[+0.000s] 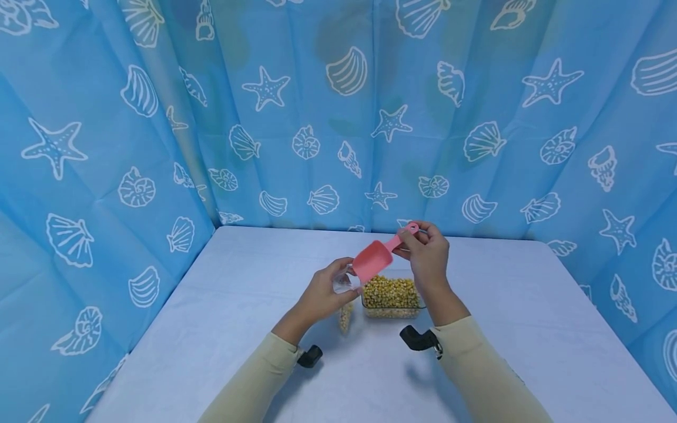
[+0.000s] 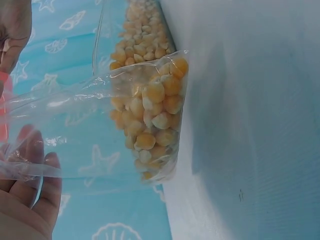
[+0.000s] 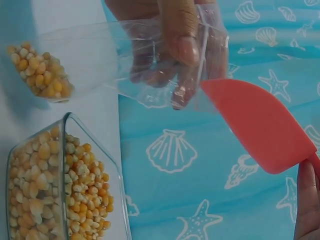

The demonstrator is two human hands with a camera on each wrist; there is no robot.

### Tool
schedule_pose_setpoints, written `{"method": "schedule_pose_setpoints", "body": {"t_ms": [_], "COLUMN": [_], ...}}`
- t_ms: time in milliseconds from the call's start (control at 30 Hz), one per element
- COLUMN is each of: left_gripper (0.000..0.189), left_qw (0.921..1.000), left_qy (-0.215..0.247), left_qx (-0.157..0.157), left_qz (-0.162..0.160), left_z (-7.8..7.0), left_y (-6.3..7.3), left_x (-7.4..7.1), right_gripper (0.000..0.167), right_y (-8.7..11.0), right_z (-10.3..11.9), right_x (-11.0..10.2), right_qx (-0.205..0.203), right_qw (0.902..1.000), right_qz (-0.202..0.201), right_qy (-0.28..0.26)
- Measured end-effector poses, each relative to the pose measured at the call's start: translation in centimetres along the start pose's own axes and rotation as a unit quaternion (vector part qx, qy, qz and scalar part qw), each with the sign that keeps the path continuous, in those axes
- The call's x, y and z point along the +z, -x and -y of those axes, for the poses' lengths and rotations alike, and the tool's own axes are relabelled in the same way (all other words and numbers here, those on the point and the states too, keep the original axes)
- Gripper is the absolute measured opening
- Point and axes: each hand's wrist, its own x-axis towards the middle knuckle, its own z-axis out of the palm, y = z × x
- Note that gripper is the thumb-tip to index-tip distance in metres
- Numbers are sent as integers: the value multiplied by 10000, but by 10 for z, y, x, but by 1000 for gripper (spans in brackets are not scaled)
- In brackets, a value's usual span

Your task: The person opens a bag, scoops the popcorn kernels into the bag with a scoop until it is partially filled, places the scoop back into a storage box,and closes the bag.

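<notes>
- Head view: bright, even light; soft shadows on the wide white desk (image 1: 529,294) near the long beige sleeves (image 1: 254,376).
- Left wrist view: pale, slightly soft; glare streaks the long clear plastic bag (image 2: 90,115).
- Right wrist view: dimmer, colours muted.

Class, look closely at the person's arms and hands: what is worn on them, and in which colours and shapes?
The left sleeve and right sleeve are long and pale beige. Beside the left one sits a stubby black fitting; beside the right, a bent black fitting with a small silvery part. The left hand and right hand wear no gloves.
</notes>
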Motion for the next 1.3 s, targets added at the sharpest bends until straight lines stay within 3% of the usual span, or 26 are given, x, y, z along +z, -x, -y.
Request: {"method": "schedule_pose_setpoints", "body": {"t_ms": [233,500,833,1067,1300], "left_gripper": [62,61,63,64,63], "left_qw": [9997,9992,9997,9997,9997], "left_qy": [-31,-4,82,12,93], "left_qx": [229,361,198,220,239], "left_qz": [-98,-198,-94,-98,-14], "left_z": [3,6,6,6,7], "left_y": [0,-1,-1,-2,-1], "left_x": [-2,-4,-2,-1,2], "right_gripper": [30,30,34,38,41], "right_y": [-6,-11,-7,-5,-6], "right_z": [2,-2,-19,-31,-35], "right_x": [-15,-33,-55,-74,-83], "right_qx": [155,287,595,483,498], "right_qw": [9984,9968,9949,9888,9836], "right_qz": [-332,-625,-797,-867,-955], "right_qy": [-433,-416,168,1116,1448]}}
